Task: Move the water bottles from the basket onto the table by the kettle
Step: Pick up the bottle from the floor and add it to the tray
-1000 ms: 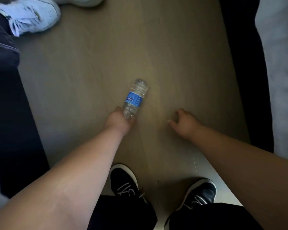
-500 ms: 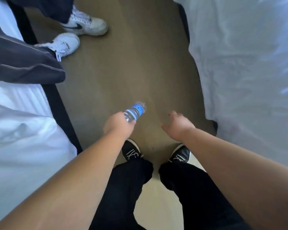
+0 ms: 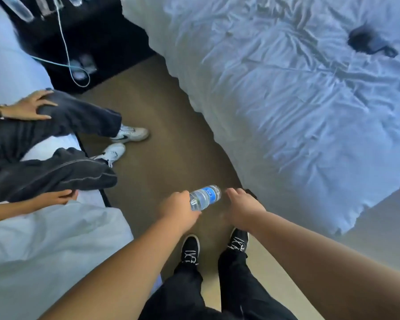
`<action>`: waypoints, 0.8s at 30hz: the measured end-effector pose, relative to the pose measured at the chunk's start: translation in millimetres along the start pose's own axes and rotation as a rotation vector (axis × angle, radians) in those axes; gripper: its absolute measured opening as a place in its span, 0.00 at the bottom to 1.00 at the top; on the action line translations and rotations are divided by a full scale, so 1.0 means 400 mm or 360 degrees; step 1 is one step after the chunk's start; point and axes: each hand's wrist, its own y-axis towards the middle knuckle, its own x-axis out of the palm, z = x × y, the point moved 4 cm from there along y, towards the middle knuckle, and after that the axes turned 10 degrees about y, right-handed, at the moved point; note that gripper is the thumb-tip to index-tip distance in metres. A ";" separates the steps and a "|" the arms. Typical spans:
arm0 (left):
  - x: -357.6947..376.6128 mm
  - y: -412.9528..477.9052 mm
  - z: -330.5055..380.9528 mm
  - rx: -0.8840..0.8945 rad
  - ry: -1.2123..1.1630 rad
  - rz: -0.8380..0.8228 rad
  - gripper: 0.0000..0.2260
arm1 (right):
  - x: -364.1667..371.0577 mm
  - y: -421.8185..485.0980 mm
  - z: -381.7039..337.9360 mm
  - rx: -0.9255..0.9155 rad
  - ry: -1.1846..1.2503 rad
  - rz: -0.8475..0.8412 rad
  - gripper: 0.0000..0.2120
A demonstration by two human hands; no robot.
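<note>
One water bottle is in play, carried low over the brown floor, just ahead of the wearer's black shoes. It lies nearly level, its free end toward 2 o'clock. The left hand is clenched round the near end, so cap or base under the fingers cannot be told.

Small, clear and blue-labelled, it should be light with a little heft if full. The thin plastic would likely dent under a hard squeeze, and the label band looks slick, so a wrap round the ribbed middle seems surer than an end hold. The right hand, just beside the bottle at 3 o'clock, has relaxed fingers and grasps nothing.

A rumpled white bed fills 1 to 3 o'clock, with a blurred dark object on it. A seated person is at 9 o'clock. At 11 o'clock stands a dark nightstand with a pale cable; clear shapes on top are too smeared to name. Basket, kettle and table are out of view.
</note>
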 end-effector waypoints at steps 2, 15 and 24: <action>-0.055 -0.031 0.026 0.0086 0.0082 0.0052 0.22 | -0.038 -0.067 0.016 0.0037 0.0050 0.0108 0.39; -0.237 -0.187 0.240 0.0773 0.0582 0.0331 0.20 | -0.033 -0.523 0.252 0.0525 0.0718 0.0764 0.38; -0.119 -0.428 0.504 0.1465 0.0865 0.0297 0.17 | 0.205 -0.841 0.470 0.0862 0.1134 0.1038 0.38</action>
